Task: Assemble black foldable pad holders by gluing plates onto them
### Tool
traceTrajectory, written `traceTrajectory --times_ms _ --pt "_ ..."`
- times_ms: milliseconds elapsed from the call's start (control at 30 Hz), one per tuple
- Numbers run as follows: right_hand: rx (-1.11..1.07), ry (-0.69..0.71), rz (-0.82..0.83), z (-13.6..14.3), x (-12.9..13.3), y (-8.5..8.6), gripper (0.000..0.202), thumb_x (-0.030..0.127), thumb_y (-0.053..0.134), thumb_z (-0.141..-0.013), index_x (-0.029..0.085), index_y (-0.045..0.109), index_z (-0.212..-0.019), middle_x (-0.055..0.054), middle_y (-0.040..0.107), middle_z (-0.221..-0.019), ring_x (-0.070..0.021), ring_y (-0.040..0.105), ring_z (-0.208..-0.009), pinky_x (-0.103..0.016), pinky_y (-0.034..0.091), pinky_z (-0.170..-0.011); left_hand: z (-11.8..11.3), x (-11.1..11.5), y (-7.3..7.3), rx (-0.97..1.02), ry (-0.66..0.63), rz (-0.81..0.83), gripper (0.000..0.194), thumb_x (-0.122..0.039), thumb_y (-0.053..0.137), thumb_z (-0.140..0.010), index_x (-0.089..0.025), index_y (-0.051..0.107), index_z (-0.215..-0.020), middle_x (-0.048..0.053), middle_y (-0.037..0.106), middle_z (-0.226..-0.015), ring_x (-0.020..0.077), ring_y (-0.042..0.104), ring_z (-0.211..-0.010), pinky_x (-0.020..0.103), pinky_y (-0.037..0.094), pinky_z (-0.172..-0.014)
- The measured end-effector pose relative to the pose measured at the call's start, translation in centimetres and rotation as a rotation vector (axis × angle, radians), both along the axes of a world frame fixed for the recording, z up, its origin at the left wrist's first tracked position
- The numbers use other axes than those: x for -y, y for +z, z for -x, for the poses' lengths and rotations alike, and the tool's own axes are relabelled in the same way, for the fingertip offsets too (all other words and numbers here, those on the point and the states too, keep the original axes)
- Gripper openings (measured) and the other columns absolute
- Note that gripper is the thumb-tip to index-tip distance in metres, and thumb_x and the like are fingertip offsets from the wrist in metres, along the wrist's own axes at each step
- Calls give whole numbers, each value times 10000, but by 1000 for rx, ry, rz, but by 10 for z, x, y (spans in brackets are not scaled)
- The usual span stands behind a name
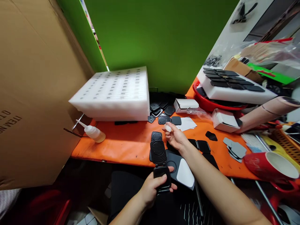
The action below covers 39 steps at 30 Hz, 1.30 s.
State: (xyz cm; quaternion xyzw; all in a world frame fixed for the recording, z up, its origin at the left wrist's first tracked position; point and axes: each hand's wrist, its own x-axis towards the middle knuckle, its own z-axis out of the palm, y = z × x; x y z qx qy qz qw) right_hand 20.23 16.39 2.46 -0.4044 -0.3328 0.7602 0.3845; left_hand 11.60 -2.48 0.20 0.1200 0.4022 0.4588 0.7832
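My left hand (pixel 152 187) is wrapped round the lower end of a black hinged folding piece (pixel 157 152), thumb on top. The piece is unfolded, its ribbed upper panels over the orange table edge. Just above and right of it, my right hand (pixel 174 136) pinches a small white object (pixel 167 127). Under the hands lies a dark grey flat piece with a ring mark (pixel 172 164) and a white rounded sheet (pixel 185 173). A similar black piece (pixel 164 120) lies beyond my right hand.
A white foam block (pixel 112 93) stands at the back left, with a glue-like bottle (pixel 95 133) before it. Boxes, a red basin (pixel 203 101), a red mug (pixel 269 165) and grey plates (pixel 235 148) are on the right. A large carton (pixel 35 93) borders the left.
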Motion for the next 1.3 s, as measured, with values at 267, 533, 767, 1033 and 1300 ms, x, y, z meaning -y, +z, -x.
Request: traceTrajectory --times_ms 267,533,767,1033,1300 --pt "59 -123 -180 -14 31 26 239 344 714 -684 167 579 -771 -16 658 -680 -90 497 -501 -192 355 -420 -5 -5 -3 -7 -55 30 552 -375 692 -672 -80 602 -1130 107 716 -660 165 635 -570 245 420 -581" --pt "305 39 -442 -15 36 25 300 447 629 -750 148 634 -728 -42 669 -666 -119 528 -517 -225 377 -460 -11 -8 -5 -10 -108 27 578 -391 706 -643 -72 606 -1114 124 723 -668 165 636 -559 250 431 -590" --pt "326 45 -487 -15 35 19 285 446 614 -765 165 631 -721 -26 666 -658 -106 504 -488 -211 369 -440 -11 -7 -5 -15 -124 30 586 -385 700 -644 -65 594 -1124 127 723 -678 165 635 -566 247 429 -585" --pt "317 40 -502 -15 36 19 275 443 607 -774 174 617 -715 -24 662 -659 -116 529 -510 -209 375 -438 -12 -7 -3 -31 -135 34 620 -399 713 -617 -65 595 -1126 123 720 -664 157 627 -555 240 426 -572" --pt "308 37 -509 -15 37 18 285 446 597 -783 169 614 -718 -25 658 -653 -108 513 -494 -206 365 -425 -12 -7 -3 -22 -126 36 623 -396 720 -622 -66 588 -1133 124 722 -672 158 631 -562 240 432 -576"
